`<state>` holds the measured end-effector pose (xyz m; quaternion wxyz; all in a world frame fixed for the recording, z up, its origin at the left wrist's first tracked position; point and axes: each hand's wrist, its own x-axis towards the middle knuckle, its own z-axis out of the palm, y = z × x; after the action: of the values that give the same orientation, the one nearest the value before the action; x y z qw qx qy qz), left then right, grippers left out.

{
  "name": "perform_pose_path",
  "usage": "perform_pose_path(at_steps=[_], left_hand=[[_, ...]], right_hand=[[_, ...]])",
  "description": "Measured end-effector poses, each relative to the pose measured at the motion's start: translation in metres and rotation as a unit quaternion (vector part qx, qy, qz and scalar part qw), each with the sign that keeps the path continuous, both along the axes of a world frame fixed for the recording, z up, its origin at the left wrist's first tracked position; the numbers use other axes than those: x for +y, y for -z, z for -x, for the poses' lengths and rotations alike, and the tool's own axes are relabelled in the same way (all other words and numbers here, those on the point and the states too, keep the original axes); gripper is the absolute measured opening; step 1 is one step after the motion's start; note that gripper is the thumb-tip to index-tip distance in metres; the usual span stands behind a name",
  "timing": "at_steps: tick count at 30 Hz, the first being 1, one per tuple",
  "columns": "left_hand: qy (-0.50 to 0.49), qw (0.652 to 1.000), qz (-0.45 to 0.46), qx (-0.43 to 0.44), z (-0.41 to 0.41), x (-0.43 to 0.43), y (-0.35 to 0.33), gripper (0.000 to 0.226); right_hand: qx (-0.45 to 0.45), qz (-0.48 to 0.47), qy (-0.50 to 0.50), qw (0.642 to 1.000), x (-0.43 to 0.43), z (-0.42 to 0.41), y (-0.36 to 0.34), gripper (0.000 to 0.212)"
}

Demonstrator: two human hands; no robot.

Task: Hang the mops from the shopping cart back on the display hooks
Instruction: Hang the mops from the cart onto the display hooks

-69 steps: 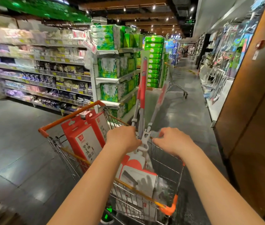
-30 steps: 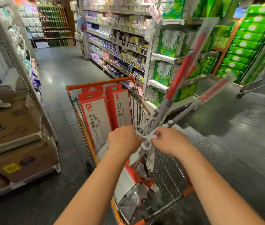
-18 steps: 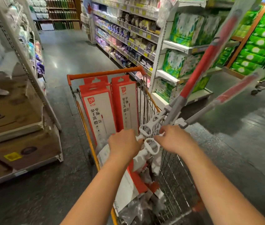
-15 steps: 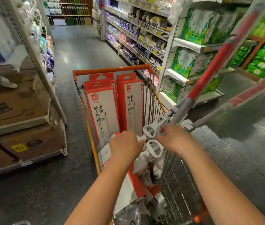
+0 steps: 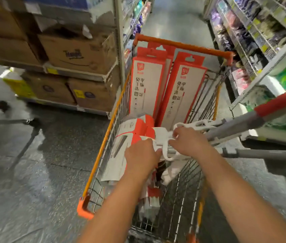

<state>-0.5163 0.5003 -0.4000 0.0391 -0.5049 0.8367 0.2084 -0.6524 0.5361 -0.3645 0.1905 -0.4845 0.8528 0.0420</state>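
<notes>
Between shelving, both hands (image 5: 166, 148) grip mops (image 5: 235, 127) over cart (image 5: 103, 146).

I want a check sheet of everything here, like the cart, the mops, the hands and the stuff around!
Surface: grey shop floor, glossy; orange wire shopping cart stands on it.
Job's things: two tall boxed mops upright at the cart's far end; loose mops with grey-and-red poles stick out over the cart's right side; white hanging loops by the hands.
Clutter: crumpled red-and-white packaging in the cart.
Grippers: left hand on the packaging; right hand on the white mop ends.
Cables: nothing seen.
Surroundings: cardboard boxes left, stocked shelves right; display hooks not seen.
</notes>
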Motion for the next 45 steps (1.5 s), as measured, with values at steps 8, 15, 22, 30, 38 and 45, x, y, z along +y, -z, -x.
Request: perform_pose_path(at_steps=[8,15,22,30,38,45], left_hand=[[-0.045,0.999,0.010,-0.005,-0.010,0.016,-0.004,0.044],[-0.107,0.994,-0.010,0.014,-0.012,0.028,0.013,0.046],[-0.249,0.966,-0.058,0.020,0.037,0.034,0.044,0.051],[-0.454,0.866,-0.143,0.153,0.072,0.041,0.071,0.054],[-0.546,0.742,-0.182,0.344,0.087,0.044,0.080,0.033],[-0.583,0.632,-0.148,0.489,0.102,0.059,0.076,0.032]], right_hand=[[0.017,-0.008,-0.055,0.998,0.001,-0.004,-0.009,0.037],[0.047,-0.053,-0.132,0.989,-0.011,0.000,0.001,0.042],[0.045,-0.098,-0.240,0.965,-0.046,0.037,0.042,0.037],[-0.089,-0.145,-0.277,0.946,-0.060,0.064,0.070,0.035],[-0.145,-0.163,-0.319,0.922,-0.067,0.057,0.071,0.028],[-0.153,-0.105,-0.318,0.930,-0.056,0.055,0.078,0.040]])
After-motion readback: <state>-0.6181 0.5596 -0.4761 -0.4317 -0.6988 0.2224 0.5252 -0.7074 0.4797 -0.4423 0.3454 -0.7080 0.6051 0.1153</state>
